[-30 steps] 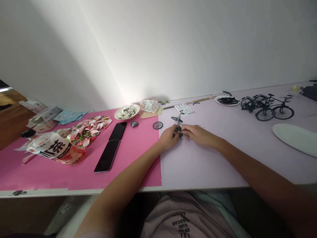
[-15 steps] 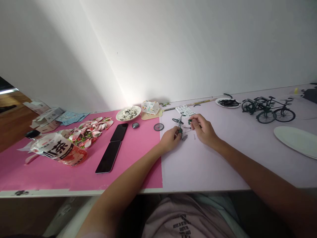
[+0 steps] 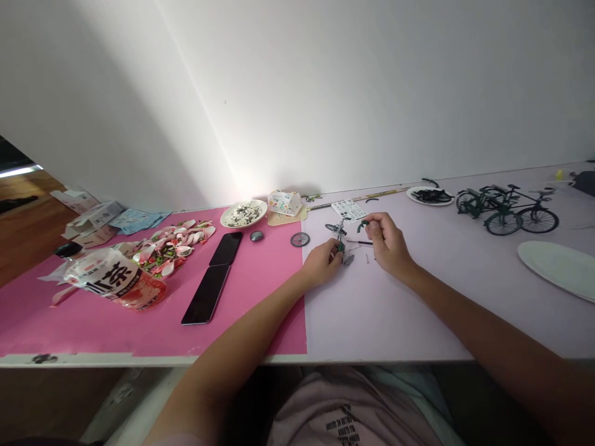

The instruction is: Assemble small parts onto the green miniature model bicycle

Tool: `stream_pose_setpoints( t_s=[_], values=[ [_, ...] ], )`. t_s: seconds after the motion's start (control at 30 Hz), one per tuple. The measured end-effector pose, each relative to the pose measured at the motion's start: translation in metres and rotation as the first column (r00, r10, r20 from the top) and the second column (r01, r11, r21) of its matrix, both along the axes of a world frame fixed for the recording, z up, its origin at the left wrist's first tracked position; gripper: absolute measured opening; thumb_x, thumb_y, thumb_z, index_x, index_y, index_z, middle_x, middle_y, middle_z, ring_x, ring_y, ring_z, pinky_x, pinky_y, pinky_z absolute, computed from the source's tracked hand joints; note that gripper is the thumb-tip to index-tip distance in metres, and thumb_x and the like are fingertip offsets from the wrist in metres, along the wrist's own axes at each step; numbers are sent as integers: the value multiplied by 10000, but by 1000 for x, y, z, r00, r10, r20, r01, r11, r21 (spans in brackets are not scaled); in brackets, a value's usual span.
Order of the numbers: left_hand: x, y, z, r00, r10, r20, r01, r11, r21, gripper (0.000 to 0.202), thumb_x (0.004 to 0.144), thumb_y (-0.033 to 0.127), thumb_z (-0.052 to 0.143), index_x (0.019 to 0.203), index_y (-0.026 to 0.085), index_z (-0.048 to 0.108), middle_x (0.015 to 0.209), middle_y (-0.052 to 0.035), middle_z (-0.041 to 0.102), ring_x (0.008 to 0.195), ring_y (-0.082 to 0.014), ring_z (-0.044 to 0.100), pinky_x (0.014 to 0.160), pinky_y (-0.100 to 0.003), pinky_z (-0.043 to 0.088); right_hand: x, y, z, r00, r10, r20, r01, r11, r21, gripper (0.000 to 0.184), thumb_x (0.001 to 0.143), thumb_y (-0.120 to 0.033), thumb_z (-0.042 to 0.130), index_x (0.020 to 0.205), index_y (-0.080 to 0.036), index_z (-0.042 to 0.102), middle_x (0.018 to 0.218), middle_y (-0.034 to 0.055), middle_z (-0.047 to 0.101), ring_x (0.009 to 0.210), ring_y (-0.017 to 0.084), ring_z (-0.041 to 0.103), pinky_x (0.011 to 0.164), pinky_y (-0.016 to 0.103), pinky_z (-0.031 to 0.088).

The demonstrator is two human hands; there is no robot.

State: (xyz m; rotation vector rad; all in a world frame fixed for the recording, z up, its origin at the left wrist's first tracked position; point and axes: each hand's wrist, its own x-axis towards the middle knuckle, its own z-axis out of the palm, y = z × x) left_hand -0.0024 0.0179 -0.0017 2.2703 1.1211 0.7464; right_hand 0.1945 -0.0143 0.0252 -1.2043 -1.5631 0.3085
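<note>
My left hand (image 3: 323, 262) is closed on a small dark green model bicycle frame (image 3: 341, 246), which is partly hidden by my fingers. A spoked wheel lies at the frame's far end. Between the fingertips of my right hand (image 3: 387, 244) is a curved dark green mudguard (image 3: 361, 226), held a little to the right of the frame and apart from it. A thin dark screwdriver (image 3: 360, 243) and a tiny pin (image 3: 367, 259) lie on the table between my hands. One loose wheel (image 3: 300, 239) rests left of my left hand.
Finished-looking model bicycles (image 3: 506, 210) stand at the right, near a white plate (image 3: 558, 266). A plate of black parts (image 3: 430, 197) and an instruction sheet (image 3: 348, 210) lie toward the wall. To the left are two phones (image 3: 206, 294), a mouse (image 3: 256, 236) and a drink bottle (image 3: 114, 279).
My right hand has turned slightly and moved a little away from the frame, so the mudguard's curve shows more. My left hand keeps its grip on the frame.
</note>
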Motion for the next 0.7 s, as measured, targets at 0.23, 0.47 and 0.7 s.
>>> stream_pose_setpoints(
  t_s=[0.23,0.47,0.7],
  values=[
    [0,0,0,1000,-7,10,7,1000,-9,222,941,262,491,1134,204,583,930,-26,722,685,-150,631,668,-271,481,-1,0,-1,1000,16,-19,-15,1000,10,425,1028,-621,316,1070,-256,530,754,21,542,682,208,528,669,333,451],
    [-1,0,0,1000,-7,14,7,1000,4,213,945,271,485,1125,205,579,927,-27,716,687,-154,622,665,-277,474,-1,0,1,999,32,-3,-32,999,8,411,1037,-561,317,1132,-249,567,852,54,594,772,228,569,748,358,477],
    [0,-2,1,1000,11,28,-10,1000,-21,219,951,340,518,1108,206,591,885,-27,717,686,-159,622,640,-272,463,0,0,1,995,97,-4,-97,990,-103,284,922,-321,494,1170,-242,607,1181,98,670,1006,268,636,896,417,500]
  ],
)
